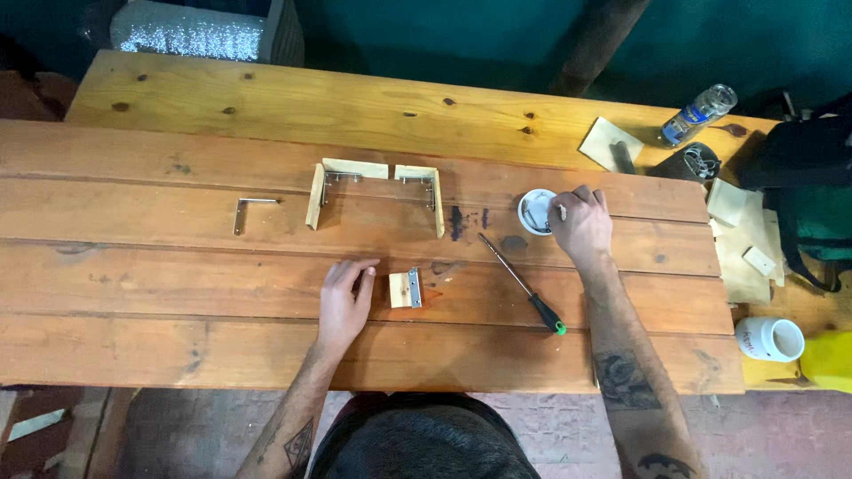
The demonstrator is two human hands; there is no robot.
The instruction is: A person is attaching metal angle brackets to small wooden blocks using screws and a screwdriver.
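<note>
My left hand (346, 297) rests flat on the wooden table (177, 293), fingers loosely together, just left of a small wood block with a metal bracket (405, 289). My right hand (581, 222) reaches into a small white round container (533, 212), fingers pinched at its rim; whether it holds anything is hidden. A screwdriver with a black and green handle (524, 286) lies between the hands. Farther back sit two L-shaped wooden pieces with metal brackets (344, 184) (423, 188), and a loose metal angle bracket (251, 211) lies to the left.
At the right end lie wood offcuts (737, 231), a plastic bottle (698, 113), a black bag (799, 168), a white cup (769, 339) and a yellow object (827, 360). A silver-wrapped item (191, 31) sits beyond the far edge.
</note>
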